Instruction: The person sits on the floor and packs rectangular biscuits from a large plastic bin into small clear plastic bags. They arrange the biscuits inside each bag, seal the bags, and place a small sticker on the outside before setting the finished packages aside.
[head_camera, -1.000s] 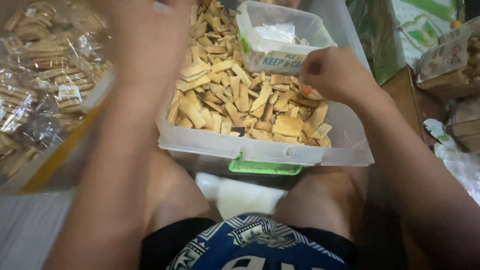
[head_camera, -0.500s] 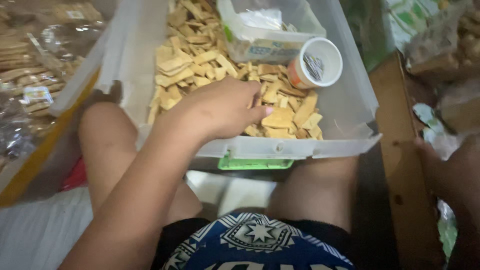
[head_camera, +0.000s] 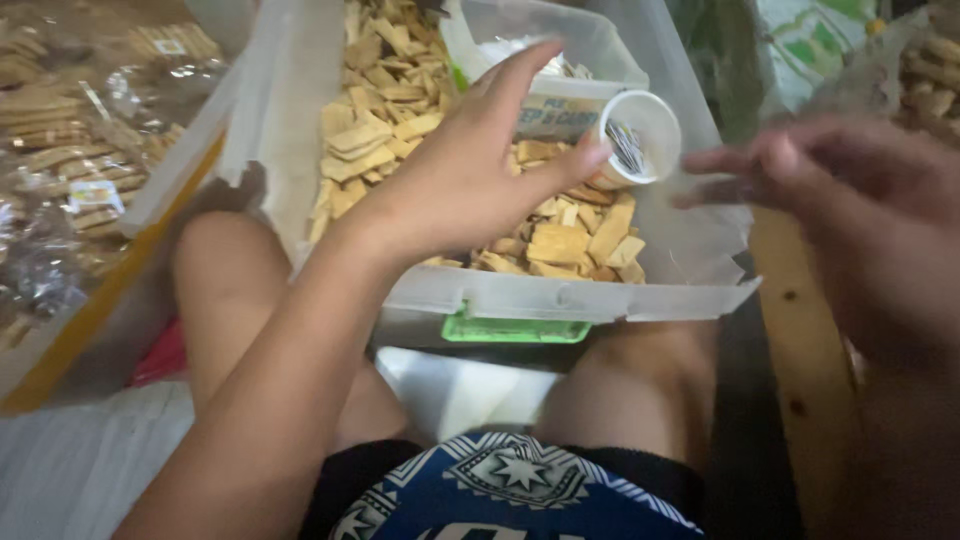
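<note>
**Left hand over the cracker tub, beside a small white cup**

Seen from above, across bare knees and a blue patterned shirt hem (head_camera: 510, 490). Resting on the lap: a clear plastic tub (head_camera: 560, 298) with a green latch (head_camera: 515, 329) at its near rim, filled with flat tan crackers (head_camera: 560, 240), rectangular and irregular, piled loosely, thickest at the far left and thinner toward the near right corner. Inside the tub at the far end, a smaller clear container (head_camera: 560, 50) with something white in it. Leaning against that container, tipped on its side with its mouth toward the camera, a small white cup (head_camera: 640, 138), round-rimmed, holding thin dark and silvery pieces, too small to identify.

Left hand (head_camera: 470, 170) spread above the crackers, fingers loosely extended and holding nothing, thumb tip touching or just beside the cup's rim; cannot tell which. Right hand (head_camera: 840, 190) blurred at the right, raised beyond the tub's edge, fingers pointing toward the cup but apart from it; grasp impossible to tell. To the left, clear bags of packed crackers (head_camera: 70, 150). To the right, a wooden board (head_camera: 810, 380).
</note>
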